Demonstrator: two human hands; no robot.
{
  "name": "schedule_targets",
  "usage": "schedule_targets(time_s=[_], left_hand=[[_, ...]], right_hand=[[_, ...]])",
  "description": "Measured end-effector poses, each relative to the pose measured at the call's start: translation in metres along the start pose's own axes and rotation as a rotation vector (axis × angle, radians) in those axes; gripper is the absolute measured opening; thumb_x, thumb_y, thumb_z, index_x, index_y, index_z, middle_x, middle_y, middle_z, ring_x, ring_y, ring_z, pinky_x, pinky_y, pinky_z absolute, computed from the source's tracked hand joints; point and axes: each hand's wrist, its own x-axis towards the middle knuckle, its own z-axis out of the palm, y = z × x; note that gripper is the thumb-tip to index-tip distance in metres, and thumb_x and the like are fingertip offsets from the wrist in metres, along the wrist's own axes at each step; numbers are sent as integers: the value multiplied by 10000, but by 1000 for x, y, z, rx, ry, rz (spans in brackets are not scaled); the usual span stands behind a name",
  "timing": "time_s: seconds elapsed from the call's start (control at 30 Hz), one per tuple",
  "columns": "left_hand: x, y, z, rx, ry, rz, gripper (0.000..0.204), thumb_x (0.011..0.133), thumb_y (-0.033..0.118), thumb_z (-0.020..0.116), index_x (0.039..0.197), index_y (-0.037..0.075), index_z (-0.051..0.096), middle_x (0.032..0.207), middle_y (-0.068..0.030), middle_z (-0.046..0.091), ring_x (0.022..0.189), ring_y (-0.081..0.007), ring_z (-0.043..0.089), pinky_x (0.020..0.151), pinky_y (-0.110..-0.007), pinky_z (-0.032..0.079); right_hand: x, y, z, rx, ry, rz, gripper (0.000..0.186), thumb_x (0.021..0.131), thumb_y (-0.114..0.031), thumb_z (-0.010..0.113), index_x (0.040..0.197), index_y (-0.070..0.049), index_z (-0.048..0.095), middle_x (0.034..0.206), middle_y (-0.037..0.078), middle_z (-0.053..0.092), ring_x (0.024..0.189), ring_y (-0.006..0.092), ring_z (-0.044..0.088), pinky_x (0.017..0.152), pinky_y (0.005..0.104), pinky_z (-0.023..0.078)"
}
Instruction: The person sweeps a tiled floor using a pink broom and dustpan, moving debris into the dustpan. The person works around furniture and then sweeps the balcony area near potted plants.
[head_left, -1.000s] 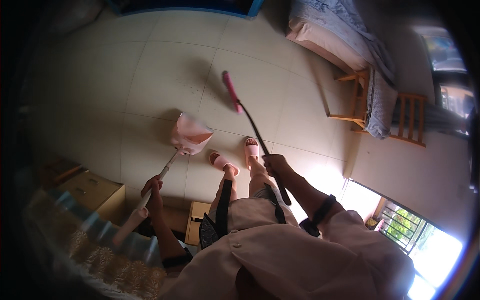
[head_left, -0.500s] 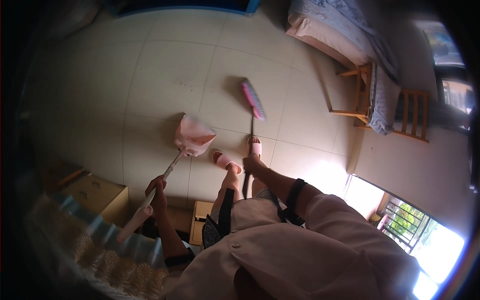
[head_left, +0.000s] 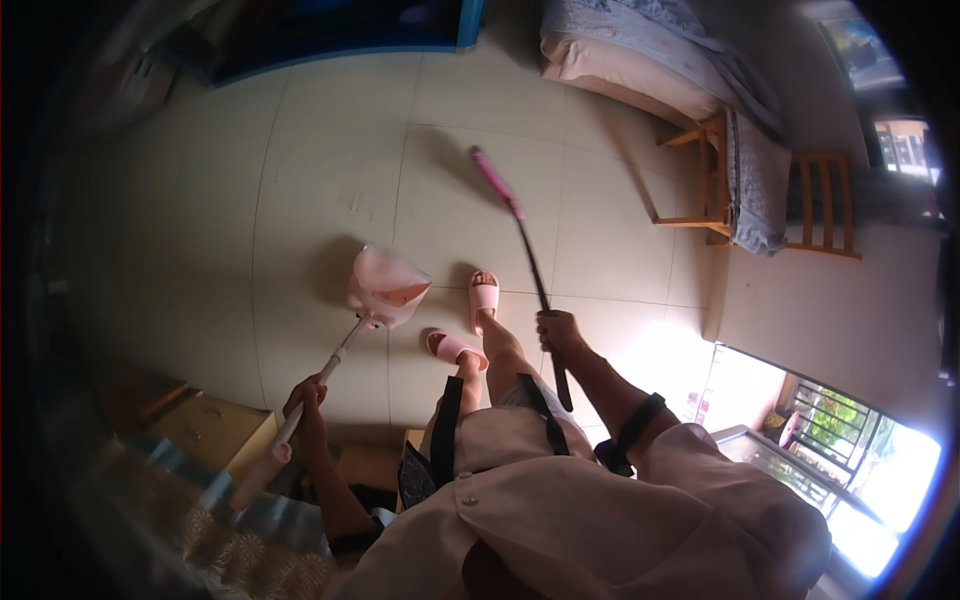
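Note:
My left hand (head_left: 306,397) is wrapped round the pale handle of a long-handled pink dustpan (head_left: 387,290). The pan hangs or rests ahead of my feet on the left, its mouth turned away from me; whether it touches the floor I cannot tell. My right hand (head_left: 560,333) grips the dark stick of a broom (head_left: 494,182). Its narrow pink head is out in front, seen edge-on, with a shadow on the tiles to its left. A few small specks of debris (head_left: 352,207) lie on the floor beyond the dustpan.
Pale floor tiles (head_left: 330,150) spread around my feet in pink slippers (head_left: 484,296). A bed (head_left: 620,75) and a wooden chair (head_left: 712,180) stand at the far right. A blue-edged piece (head_left: 350,62) lies along the far side. At the near left is a wooden cabinet (head_left: 225,425).
My right hand has swung right and the broom now slants, its head turned edge-on. One foot has stepped forward. The dustpan stays nearly where it was.

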Motion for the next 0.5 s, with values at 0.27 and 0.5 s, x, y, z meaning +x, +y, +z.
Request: schedule_targets(time_s=[0.27, 0.5], left_hand=[[27, 42, 62, 133, -11, 40, 254, 839, 174, 463, 864, -50, 582, 650, -26, 534, 660, -116, 509, 675, -244, 438], [45, 57, 89, 148, -39, 58, 279, 861, 205, 442, 838, -55, 541, 952, -141, 560, 781, -217, 577, 709, -281, 507]], right_hand=[[141, -55, -111, 218, 234, -113, 212, 748, -67, 432, 549, -110, 372, 416, -1, 339, 310, 135, 341, 282, 270, 284], [245, -38, -81, -1025, 158, -208, 227, 709, -86, 482, 485, -74, 444, 450, 41, 432, 338, 150, 395, 296, 305, 286]])
